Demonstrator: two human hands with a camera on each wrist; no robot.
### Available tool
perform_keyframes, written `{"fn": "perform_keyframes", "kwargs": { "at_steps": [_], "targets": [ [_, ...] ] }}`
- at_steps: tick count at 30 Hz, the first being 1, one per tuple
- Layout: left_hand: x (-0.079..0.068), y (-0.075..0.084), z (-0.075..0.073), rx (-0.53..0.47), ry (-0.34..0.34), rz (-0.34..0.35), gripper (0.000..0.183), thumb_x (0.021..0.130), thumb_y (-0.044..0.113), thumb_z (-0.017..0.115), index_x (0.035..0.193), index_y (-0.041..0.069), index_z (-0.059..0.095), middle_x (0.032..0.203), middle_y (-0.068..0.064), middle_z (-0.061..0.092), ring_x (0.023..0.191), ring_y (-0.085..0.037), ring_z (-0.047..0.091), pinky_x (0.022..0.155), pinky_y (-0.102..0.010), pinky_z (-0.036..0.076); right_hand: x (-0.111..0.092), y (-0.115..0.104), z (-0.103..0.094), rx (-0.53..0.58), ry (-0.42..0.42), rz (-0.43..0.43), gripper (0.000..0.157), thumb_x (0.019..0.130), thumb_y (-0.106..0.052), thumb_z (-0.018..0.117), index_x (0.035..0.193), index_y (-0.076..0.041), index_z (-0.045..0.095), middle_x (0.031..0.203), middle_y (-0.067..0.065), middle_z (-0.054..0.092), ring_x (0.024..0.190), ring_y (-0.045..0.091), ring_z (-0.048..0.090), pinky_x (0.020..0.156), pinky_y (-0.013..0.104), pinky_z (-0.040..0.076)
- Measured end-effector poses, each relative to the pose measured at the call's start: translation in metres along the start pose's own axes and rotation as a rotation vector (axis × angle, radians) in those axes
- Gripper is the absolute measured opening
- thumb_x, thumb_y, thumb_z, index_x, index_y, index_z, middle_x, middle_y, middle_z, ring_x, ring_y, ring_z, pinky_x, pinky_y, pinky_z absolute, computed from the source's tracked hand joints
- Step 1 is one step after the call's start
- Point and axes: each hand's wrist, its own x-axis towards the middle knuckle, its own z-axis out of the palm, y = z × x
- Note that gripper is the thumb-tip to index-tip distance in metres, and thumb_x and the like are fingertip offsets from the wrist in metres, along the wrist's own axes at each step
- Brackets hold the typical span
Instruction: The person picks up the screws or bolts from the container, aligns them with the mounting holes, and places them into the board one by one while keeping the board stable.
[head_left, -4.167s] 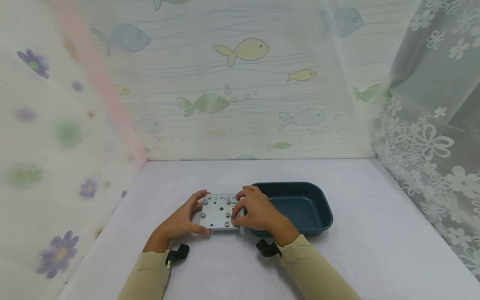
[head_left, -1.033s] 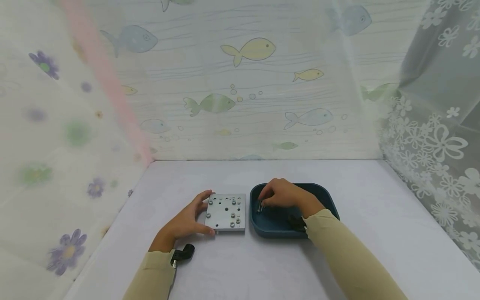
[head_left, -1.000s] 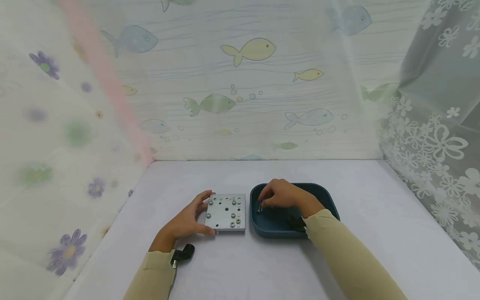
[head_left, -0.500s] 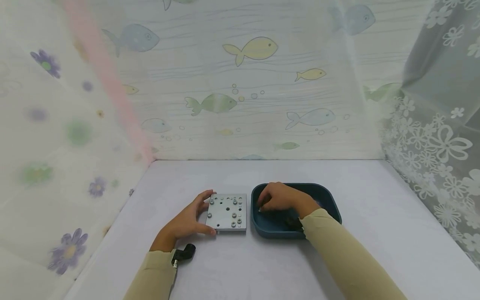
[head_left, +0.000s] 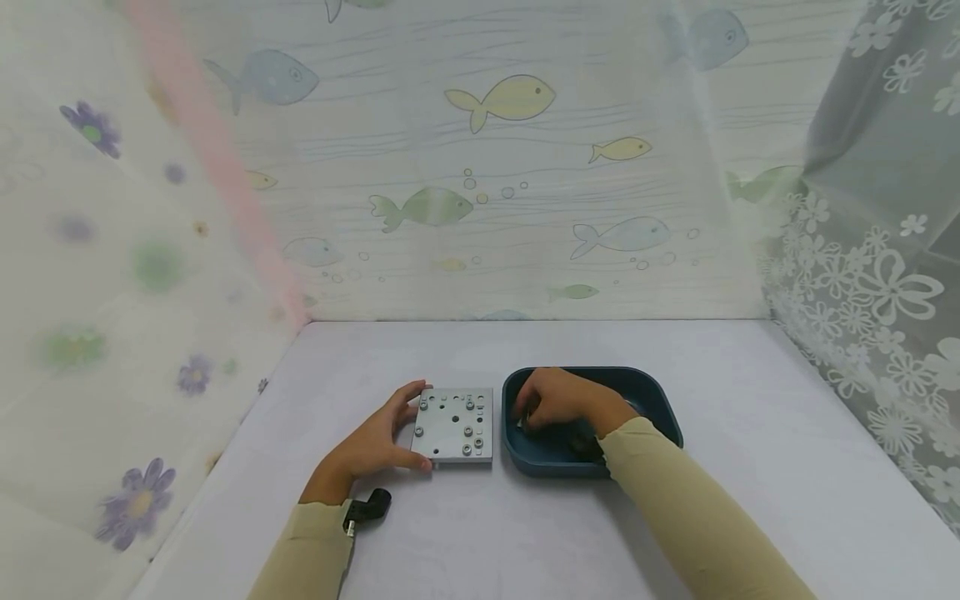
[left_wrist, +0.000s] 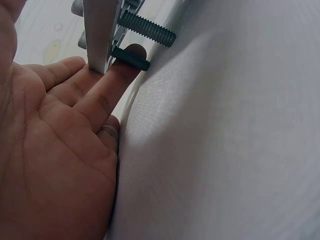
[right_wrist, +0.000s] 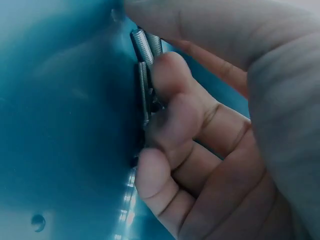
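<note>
A silver metal plate [head_left: 442, 429] with holes and several socket-head bolts through it lies left of centre. My left hand [head_left: 375, 437] grips its left side, fingers at the far corner and thumb at the near edge. Threaded bolt shanks [left_wrist: 147, 29] stick out under the plate in the left wrist view, one touching a fingertip. Inside a dark teal bin [head_left: 555, 469], my right hand [head_left: 562, 398] has its fingers curled at the left end. Several silver bolts [right_wrist: 144, 47] lie against those fingers in the right wrist view. How many are pinched is hidden.
A white cloth [head_left: 465, 533] covers the table. The bin stands just right of the plate with a narrow gap between. Fish-printed curtain [head_left: 480, 167] hangs behind, flowered curtains at both sides. Black wrist cameras [head_left: 369, 505] stick out from the sleeves.
My right hand has left the plate's right edge for the bin, lowering slightly over the last second, when bolts showed under its fingers. The left hand keeps its hold on the plate.
</note>
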Motion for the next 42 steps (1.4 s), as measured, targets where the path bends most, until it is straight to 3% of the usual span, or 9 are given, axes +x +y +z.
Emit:
{"fn": "perform_keyframes", "kwargs": {
  "at_steps": [16,23,42],
  "targets": [
    [0.0002,-0.0012,0.0007,0.002,0.0,0.008,0.13,0.061,0.025,0.1,0.164,0.024,0.021,0.153,-0.001,0.055,0.149,-0.021,0.041,0.125,-0.057,0.011,-0.0012,0.0008,0.0008,-0.046,0.024,0.071,0.011,0.082,-0.024,0.088,0.085,-0.027,0.078,0.075,-0.007,0.07,0.071,0.013,0.064,0.068,0.031,0.052],
    [0.0014,-0.0011,0.0006,0.006,0.004,0.008,0.131,0.06,0.026,0.1,0.164,0.024,0.021,0.154,-0.002,0.054,0.149,-0.022,0.042,0.126,-0.057,0.011,-0.0007,0.0017,0.001,-0.045,0.032,0.062,0.014,0.083,-0.021,0.086,0.092,-0.03,0.08,0.076,-0.005,0.069,0.07,0.014,0.062,0.066,0.032,0.051],
    [-0.0012,-0.0009,0.0,-0.011,-0.002,0.0,0.131,0.06,0.027,0.101,0.164,0.025,0.021,0.151,-0.002,0.057,0.147,-0.022,0.044,0.125,-0.058,0.011,-0.005,-0.0018,-0.0019,-0.064,0.039,0.057,0.009,0.087,-0.017,0.081,0.088,-0.025,0.078,0.074,-0.006,0.069,0.068,0.012,0.061,0.064,0.03,0.051]
  ]
}}
